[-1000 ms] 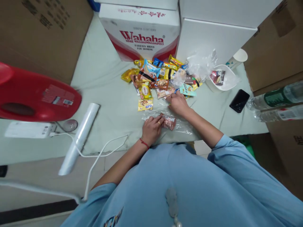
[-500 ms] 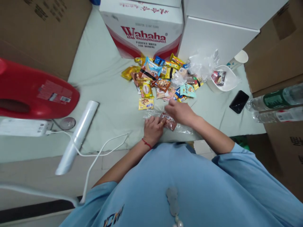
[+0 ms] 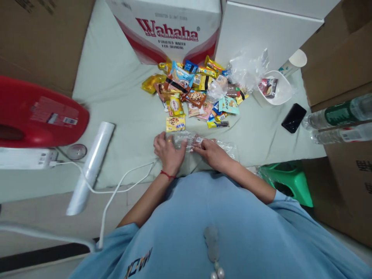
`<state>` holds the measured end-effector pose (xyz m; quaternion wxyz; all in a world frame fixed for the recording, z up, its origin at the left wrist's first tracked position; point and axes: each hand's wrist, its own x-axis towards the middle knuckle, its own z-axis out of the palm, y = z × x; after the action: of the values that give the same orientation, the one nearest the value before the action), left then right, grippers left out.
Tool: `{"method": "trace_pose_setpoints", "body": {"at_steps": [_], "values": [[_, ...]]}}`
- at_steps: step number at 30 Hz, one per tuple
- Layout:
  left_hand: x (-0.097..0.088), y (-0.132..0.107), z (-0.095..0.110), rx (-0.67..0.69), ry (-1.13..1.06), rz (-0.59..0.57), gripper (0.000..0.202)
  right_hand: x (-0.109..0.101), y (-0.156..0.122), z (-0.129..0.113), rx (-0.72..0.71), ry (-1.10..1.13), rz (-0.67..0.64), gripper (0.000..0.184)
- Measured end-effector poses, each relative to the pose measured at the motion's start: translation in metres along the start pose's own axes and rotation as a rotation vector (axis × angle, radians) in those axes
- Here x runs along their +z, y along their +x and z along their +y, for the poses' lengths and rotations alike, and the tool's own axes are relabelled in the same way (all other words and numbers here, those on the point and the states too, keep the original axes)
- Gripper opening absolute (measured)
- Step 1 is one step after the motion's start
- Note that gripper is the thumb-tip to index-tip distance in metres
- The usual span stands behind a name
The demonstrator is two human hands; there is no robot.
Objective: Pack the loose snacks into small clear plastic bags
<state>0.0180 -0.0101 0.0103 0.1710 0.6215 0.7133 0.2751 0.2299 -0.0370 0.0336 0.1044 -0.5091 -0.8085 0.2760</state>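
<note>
A clear plastic wrap (image 3: pixel 231 148) lies crumpled at the table's front edge, with a reddish-brown snack packet (image 3: pixel 200 140) on or inside it; I cannot tell which. My right hand (image 3: pixel 214 154) has its fingers bent and closed on that packet, hiding part of it. To the left, my left hand (image 3: pixel 170 153) rests at the wrap's left end, thumb spread away from the fingers. Just beyond the hands lies a yellow cookie packet (image 3: pixel 175 123). A small yellow and dark stick packet (image 3: pixel 217 124) lies at the front of a pile of snack packets (image 3: pixel 194 99).
Behind the pile stands a Wahaha carton (image 3: pixel 174 35). A white bowl (image 3: pixel 274 97), black phone (image 3: pixel 294 117) and plastic bottles (image 3: pixel 337 116) are at right. At left are a film roll (image 3: pixel 92 166), white cable (image 3: pixel 128 190) and red container (image 3: pixel 43 112). A green stool (image 3: pixel 296 182) stands below.
My left hand has moved left off the packet and spread its thumb. My right hand has come down closer, onto the packet. The stick packet at the pile's front now shows.
</note>
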Motion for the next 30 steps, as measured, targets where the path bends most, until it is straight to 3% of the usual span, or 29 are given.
{"method": "trace_pose_setpoints", "body": {"at_steps": [4, 8, 10, 12, 13, 16, 18, 20, 22, 25, 27, 30], "values": [[0.005, -0.003, 0.032, 0.106, -0.241, 0.011, 0.011, 0.001, -0.002, 0.000, -0.033, 0.025, 0.006, 0.031], [0.005, -0.010, 0.059, 0.342, -0.370, -0.295, 0.024, -0.005, -0.015, 0.005, -0.130, 0.012, 0.024, 0.027], [0.006, -0.014, 0.065, 0.440, -0.267, -0.434, 0.032, -0.016, -0.027, 0.009, -0.226, 0.087, 0.018, 0.027], [0.006, -0.017, 0.065, 0.520, -0.123, -0.494, 0.035, -0.028, -0.042, 0.015, -0.229, 0.163, 0.071, 0.033], [0.006, -0.019, 0.064, 0.558, -0.060, -0.501, 0.037, -0.033, -0.049, 0.018, -0.156, 0.159, 0.141, 0.035], [0.005, -0.027, 0.058, 0.663, 0.054, -0.493, 0.049, -0.042, -0.069, 0.025, 0.251, -0.033, 0.331, 0.045], [0.006, -0.032, 0.055, 0.684, 0.095, -0.470, 0.052, -0.044, -0.077, 0.028, 0.428, -0.148, 0.260, 0.044], [0.007, -0.038, 0.055, 0.648, 0.129, -0.423, 0.048, -0.048, -0.078, 0.028, 0.484, -0.129, 0.146, 0.024], [0.009, -0.041, 0.055, 0.606, 0.164, -0.373, 0.043, -0.055, -0.071, 0.025, 0.473, 0.001, 0.124, 0.010], [0.013, -0.041, 0.058, 0.617, 0.207, -0.366, 0.039, -0.066, -0.041, 0.012, 0.373, 0.203, 0.234, 0.008], [0.016, -0.039, 0.058, 0.665, 0.227, -0.423, 0.035, -0.068, -0.010, 0.000, 0.297, 0.196, 0.266, 0.006], [0.014, -0.038, 0.052, 0.710, 0.207, -0.482, 0.037, -0.061, 0.033, -0.015, 0.292, 0.041, 0.130, 0.016]]}}
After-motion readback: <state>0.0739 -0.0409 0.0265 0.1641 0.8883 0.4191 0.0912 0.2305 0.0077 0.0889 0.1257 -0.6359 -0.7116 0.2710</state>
